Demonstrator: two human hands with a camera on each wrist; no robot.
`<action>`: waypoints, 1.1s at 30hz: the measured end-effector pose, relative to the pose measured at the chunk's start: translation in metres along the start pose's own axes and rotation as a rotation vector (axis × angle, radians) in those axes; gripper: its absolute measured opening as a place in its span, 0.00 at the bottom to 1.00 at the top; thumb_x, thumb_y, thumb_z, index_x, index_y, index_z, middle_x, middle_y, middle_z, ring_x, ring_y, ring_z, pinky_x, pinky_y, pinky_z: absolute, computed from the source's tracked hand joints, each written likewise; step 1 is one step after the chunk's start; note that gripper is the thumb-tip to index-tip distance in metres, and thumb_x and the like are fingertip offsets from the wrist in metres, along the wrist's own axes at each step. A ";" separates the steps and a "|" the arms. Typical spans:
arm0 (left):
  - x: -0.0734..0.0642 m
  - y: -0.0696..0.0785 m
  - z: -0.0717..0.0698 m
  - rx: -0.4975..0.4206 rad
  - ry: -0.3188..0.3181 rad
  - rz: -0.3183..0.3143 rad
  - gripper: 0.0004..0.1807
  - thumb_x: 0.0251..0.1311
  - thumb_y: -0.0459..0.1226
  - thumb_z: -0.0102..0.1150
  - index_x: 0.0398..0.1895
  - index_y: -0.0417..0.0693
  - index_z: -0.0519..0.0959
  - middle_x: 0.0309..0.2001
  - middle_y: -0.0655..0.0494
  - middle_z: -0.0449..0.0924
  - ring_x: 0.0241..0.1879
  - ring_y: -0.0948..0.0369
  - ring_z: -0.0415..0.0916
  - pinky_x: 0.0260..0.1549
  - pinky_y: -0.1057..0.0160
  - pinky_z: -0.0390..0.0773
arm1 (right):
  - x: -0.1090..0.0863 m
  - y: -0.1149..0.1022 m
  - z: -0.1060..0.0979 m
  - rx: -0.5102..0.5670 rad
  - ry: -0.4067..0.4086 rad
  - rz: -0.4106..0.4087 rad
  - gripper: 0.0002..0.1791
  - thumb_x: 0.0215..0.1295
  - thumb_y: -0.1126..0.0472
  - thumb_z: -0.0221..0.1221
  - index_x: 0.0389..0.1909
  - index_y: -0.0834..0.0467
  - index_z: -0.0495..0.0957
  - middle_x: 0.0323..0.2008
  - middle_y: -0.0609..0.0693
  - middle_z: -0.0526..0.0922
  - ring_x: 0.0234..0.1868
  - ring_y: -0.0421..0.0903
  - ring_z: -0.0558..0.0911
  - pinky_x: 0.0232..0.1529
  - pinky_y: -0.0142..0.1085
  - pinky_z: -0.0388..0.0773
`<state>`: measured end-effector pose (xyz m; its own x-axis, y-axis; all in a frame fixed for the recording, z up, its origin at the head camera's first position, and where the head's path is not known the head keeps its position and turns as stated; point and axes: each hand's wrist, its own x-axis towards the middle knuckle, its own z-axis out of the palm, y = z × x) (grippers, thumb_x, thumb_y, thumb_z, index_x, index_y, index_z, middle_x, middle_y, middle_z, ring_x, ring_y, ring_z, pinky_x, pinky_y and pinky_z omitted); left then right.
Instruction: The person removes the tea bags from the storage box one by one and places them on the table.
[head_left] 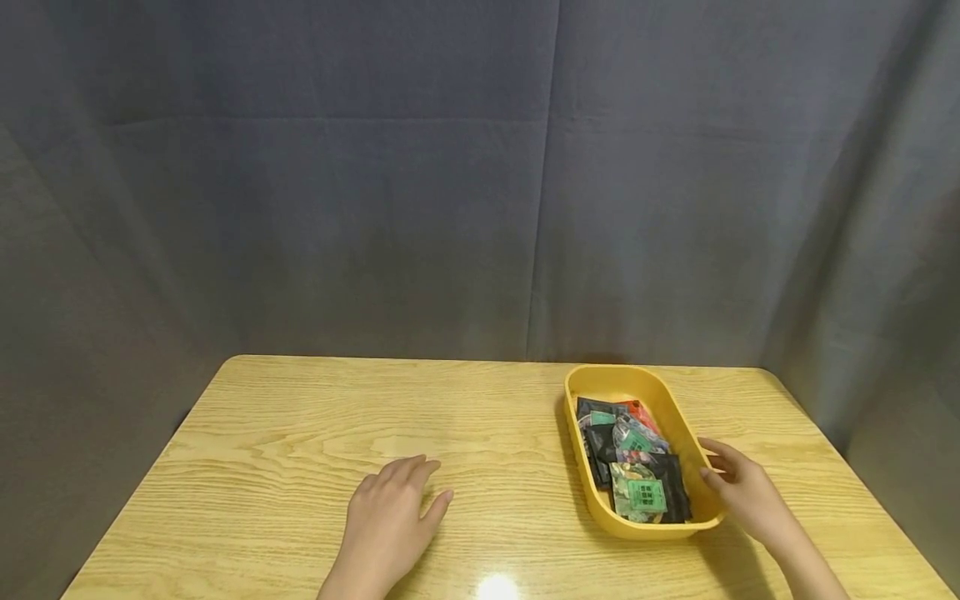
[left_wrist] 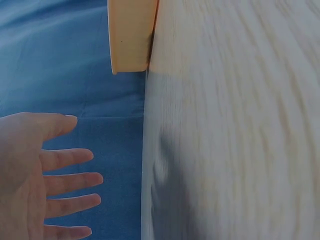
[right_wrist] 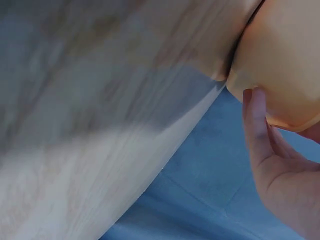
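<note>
Keeping the packets (head_left: 636, 442) gathered, the yellow tray (head_left: 626, 527) sits toward the table's (head_left: 315, 417) right; the right hand (head_left: 746, 492), partly hidden, seems to pinch its side for steadiness; the left hand (head_left: 386, 521), fingers spread, holds nothing.

- My left hand (head_left: 390, 508): bare, with a broad, smooth back, low rounded knuckles and a gradual narrowing into the wrist.
- My left forearm (head_left: 351, 579): uncovered over the short length visible at the lower border.
- My left fingers (left_wrist: 75, 184), four in number: slender, gently tapered, ending in rounded tips.
- My left thumb (left_wrist: 59, 125): shorter, and thicker toward its base, where it joins the palm (left_wrist: 25, 200).
- My right hand (head_left: 753, 496): likewise bare and slim; in its wrist view a curved skin crease is distinct.
- My right forearm (head_left: 806, 562): uncovered, slender, smooth in outline, cut off by the lower border.
</note>
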<state>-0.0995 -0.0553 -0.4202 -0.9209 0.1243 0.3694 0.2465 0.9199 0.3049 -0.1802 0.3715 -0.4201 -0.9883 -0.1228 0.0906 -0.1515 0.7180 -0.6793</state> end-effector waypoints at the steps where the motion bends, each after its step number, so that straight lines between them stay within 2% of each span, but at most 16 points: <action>1: 0.000 0.002 0.001 0.000 0.000 -0.004 0.22 0.62 0.47 0.65 0.51 0.40 0.82 0.53 0.41 0.81 0.54 0.44 0.78 0.49 0.39 0.78 | 0.001 0.001 0.000 0.001 -0.004 -0.005 0.24 0.68 0.75 0.55 0.63 0.80 0.64 0.50 0.81 0.74 0.48 0.71 0.80 0.42 0.44 0.82; 12: 0.005 0.019 0.010 0.005 0.003 -0.041 0.21 0.62 0.47 0.65 0.51 0.41 0.82 0.52 0.42 0.81 0.53 0.45 0.79 0.49 0.39 0.78 | 0.004 0.008 -0.003 -0.005 -0.048 -0.030 0.26 0.68 0.74 0.56 0.63 0.79 0.63 0.50 0.79 0.75 0.47 0.70 0.81 0.44 0.51 0.81; 21: 0.010 0.029 0.012 0.012 0.009 -0.085 0.20 0.61 0.46 0.66 0.51 0.42 0.83 0.51 0.45 0.83 0.50 0.46 0.81 0.48 0.40 0.78 | 0.005 0.013 -0.004 -0.011 -0.038 -0.094 0.25 0.64 0.75 0.59 0.60 0.79 0.66 0.47 0.77 0.78 0.41 0.64 0.84 0.39 0.45 0.83; 26: 0.015 0.034 0.018 -0.009 -0.006 -0.079 0.20 0.62 0.46 0.65 0.51 0.42 0.83 0.51 0.45 0.83 0.49 0.46 0.81 0.48 0.40 0.79 | 0.003 0.012 -0.003 -0.018 -0.025 -0.094 0.25 0.63 0.75 0.61 0.60 0.77 0.68 0.46 0.75 0.79 0.40 0.61 0.84 0.37 0.46 0.83; 33: 0.021 0.039 0.028 -0.004 0.012 -0.034 0.18 0.61 0.43 0.66 0.50 0.42 0.83 0.48 0.46 0.84 0.46 0.48 0.83 0.45 0.42 0.81 | 0.005 0.013 -0.003 -0.061 -0.024 -0.075 0.26 0.64 0.73 0.61 0.61 0.77 0.68 0.47 0.74 0.80 0.39 0.59 0.85 0.38 0.48 0.82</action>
<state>-0.1181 -0.0066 -0.4253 -0.9250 0.0885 0.3696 0.2165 0.9220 0.3209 -0.1872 0.3828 -0.4262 -0.9734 -0.1940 0.1219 -0.2271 0.7461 -0.6259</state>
